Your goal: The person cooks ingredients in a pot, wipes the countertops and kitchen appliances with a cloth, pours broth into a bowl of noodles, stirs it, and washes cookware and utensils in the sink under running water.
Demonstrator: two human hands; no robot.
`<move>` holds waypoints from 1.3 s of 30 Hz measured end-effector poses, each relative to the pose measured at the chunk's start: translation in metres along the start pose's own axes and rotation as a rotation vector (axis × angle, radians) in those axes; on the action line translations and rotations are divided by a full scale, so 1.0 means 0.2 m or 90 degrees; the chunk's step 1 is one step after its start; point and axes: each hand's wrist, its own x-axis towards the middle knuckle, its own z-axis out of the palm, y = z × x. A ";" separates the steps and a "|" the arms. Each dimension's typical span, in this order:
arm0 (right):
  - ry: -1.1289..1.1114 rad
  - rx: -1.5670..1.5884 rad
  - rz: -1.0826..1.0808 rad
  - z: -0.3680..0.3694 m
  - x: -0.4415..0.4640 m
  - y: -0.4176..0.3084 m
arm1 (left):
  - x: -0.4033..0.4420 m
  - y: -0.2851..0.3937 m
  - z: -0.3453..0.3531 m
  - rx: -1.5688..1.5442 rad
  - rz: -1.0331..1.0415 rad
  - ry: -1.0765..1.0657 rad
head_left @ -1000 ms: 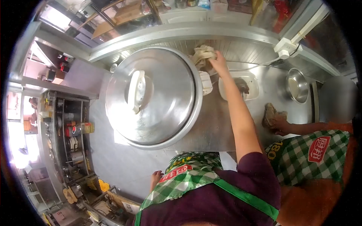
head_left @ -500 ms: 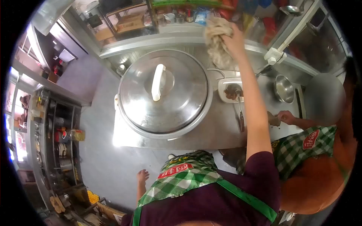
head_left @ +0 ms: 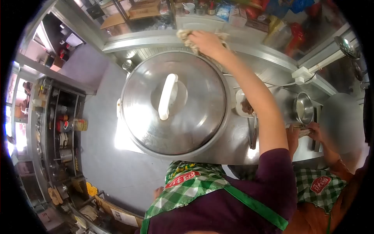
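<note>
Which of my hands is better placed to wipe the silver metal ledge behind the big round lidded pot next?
Right, probably: your right hand holds the crumpled beige cloth up at the ledge, while your left hand is low beside the green-and-white checked apron.

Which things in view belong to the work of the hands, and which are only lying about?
In use:
right hand
light cloth it holds
metal window frame by the cloth

Apparently just there:
lidded pot
steel bowl
white tray
</note>
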 end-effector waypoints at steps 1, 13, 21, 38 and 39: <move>0.022 0.014 -0.041 0.04 0.07 -0.02 | 0.04 -0.01 -0.03 0.009 0.024 -0.018; -0.049 -0.010 -0.085 0.11 0.52 -0.34 | 0.26 0.77 -0.39 -0.158 0.081 0.016; -0.102 -0.041 0.095 -0.16 -0.20 0.09 | 0.04 1.09 -0.14 -0.023 0.082 0.010; -0.078 -0.060 0.059 -0.08 -0.04 0.06 | 0.08 0.88 -0.06 -0.054 0.054 -0.078; -0.023 -0.028 0.016 -0.03 0.02 0.02 | 0.03 0.89 -0.05 -0.048 0.057 -0.062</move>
